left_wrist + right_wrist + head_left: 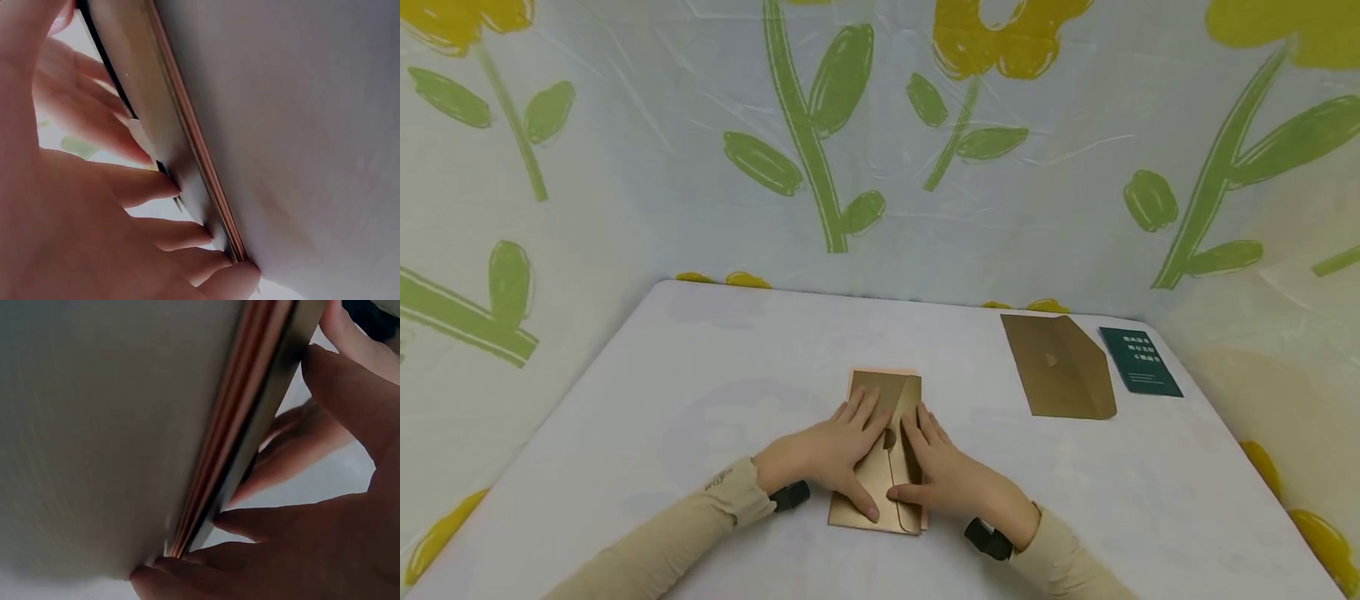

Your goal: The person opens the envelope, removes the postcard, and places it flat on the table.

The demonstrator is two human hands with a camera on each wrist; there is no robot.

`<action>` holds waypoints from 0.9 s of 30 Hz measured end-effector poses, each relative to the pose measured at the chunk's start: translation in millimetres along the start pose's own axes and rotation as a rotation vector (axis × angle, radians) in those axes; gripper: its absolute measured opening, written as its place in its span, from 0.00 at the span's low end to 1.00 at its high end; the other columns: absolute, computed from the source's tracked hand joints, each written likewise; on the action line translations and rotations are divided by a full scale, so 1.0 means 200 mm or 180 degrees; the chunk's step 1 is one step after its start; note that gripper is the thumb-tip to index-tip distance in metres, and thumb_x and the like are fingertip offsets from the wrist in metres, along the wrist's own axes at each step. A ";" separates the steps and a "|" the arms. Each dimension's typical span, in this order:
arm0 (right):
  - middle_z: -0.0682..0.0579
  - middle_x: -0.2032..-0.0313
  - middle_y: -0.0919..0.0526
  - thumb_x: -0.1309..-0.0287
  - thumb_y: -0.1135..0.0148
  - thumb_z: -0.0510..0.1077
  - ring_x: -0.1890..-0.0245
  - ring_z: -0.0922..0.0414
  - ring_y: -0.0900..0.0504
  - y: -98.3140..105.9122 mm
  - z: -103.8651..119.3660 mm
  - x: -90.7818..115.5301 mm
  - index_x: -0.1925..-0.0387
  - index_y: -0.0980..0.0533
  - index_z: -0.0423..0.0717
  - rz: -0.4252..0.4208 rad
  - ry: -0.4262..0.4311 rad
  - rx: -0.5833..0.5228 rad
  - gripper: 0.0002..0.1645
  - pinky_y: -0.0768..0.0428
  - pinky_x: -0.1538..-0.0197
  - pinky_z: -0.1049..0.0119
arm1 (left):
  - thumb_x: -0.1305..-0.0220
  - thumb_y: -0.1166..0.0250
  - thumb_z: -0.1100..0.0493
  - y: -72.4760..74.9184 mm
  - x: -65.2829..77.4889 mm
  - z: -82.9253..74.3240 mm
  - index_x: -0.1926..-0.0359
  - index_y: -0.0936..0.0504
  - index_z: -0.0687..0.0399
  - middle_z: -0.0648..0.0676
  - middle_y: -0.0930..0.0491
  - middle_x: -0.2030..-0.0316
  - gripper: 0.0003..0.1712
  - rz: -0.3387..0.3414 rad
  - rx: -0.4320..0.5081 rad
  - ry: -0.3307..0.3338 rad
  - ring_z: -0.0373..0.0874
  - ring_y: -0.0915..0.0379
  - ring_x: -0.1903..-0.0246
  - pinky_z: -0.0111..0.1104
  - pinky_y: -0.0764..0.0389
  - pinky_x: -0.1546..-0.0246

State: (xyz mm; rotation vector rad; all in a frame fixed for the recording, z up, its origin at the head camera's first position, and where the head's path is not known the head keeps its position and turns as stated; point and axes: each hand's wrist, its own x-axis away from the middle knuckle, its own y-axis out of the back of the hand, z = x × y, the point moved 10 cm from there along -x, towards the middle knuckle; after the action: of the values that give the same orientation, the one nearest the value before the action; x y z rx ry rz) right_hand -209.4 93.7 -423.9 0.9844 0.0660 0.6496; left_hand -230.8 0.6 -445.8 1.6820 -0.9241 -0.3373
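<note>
A gold-brown paper envelope (pixel 880 471) lies on the table with its long flap folded over toward the right side. Pink paper layers (pixel 199 140) show along its edge, in the right wrist view as well. My left hand (pixel 837 450) rests on the envelope's left part, fingers straight and thumb spread toward the near end. From the other side, my right hand (pixel 951 479) presses on the flap side, its thumb tip by the flap's edge and its fingers extended along the right edge. In the wrist views, fingertips of both hands touch the envelope's long edges.
Another brown envelope (pixel 1048 375), its flap opened out, lies at the back right of the white table (pixel 737 342). Beside it is a dark green card (pixel 1141 367) with white print. A flower-patterned cloth (pixel 685 167) hangs behind the table and at its sides.
</note>
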 end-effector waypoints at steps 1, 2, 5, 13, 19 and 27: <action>0.31 0.25 0.69 0.36 0.36 0.60 0.25 0.34 0.66 -0.01 0.00 0.00 0.24 0.58 0.32 0.0025 -0.0002 0.0009 0.59 0.46 0.30 0.39 | 0.58 0.32 0.20 0.00 0.00 0.00 0.22 0.59 0.61 0.68 0.74 0.24 0.78 0.0009 -0.0026 0.0016 0.65 0.82 0.26 0.53 0.57 0.28; 0.31 0.25 0.69 0.36 0.36 0.60 0.25 0.34 0.65 -0.02 0.00 0.00 0.24 0.57 0.32 0.0042 0.0002 0.0034 0.59 0.45 0.31 0.39 | 0.59 0.32 0.20 -0.01 0.00 0.00 0.22 0.58 0.61 0.68 0.73 0.24 0.78 0.0020 -0.0041 0.0036 0.65 0.82 0.26 0.53 0.57 0.28; 0.30 0.25 0.68 0.36 0.37 0.61 0.26 0.33 0.64 -0.04 0.01 0.00 0.24 0.55 0.31 0.0040 0.0021 0.0105 0.58 0.43 0.32 0.37 | 0.59 0.33 0.19 -0.02 0.00 0.01 0.22 0.57 0.60 0.67 0.72 0.24 0.78 0.0057 -0.0093 0.0106 0.65 0.82 0.26 0.52 0.57 0.28; 0.29 0.25 0.66 0.37 0.35 0.59 0.25 0.33 0.65 -0.04 0.01 0.01 0.25 0.53 0.30 -0.0023 0.0016 0.0092 0.57 0.46 0.31 0.36 | 0.59 0.34 0.19 -0.01 0.00 -0.01 0.22 0.58 0.60 0.68 0.72 0.24 0.78 0.0033 -0.0132 0.0098 0.66 0.80 0.26 0.52 0.56 0.28; 0.29 0.25 0.67 0.38 0.35 0.60 0.25 0.33 0.66 -0.05 0.01 0.01 0.25 0.53 0.30 -0.0042 0.0045 0.0056 0.58 0.48 0.31 0.35 | 0.60 0.34 0.19 -0.02 0.00 0.00 0.22 0.58 0.60 0.69 0.72 0.24 0.78 0.0030 -0.0158 0.0122 0.66 0.80 0.26 0.52 0.56 0.28; 0.30 0.25 0.71 0.39 0.35 0.61 0.25 0.35 0.71 -0.06 0.00 0.01 0.24 0.57 0.31 0.0029 0.0045 -0.0029 0.61 0.57 0.29 0.36 | 0.60 0.32 0.21 -0.02 -0.01 -0.01 0.21 0.58 0.60 0.68 0.73 0.24 0.78 0.0042 -0.0104 0.0160 0.65 0.81 0.26 0.51 0.57 0.27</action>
State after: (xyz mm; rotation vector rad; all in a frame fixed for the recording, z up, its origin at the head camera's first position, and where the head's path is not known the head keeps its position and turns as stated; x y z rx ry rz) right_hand -202.4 90.3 -433.3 0.9719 0.0709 0.6648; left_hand -229.3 2.5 -448.7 1.6466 -0.8876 -0.2984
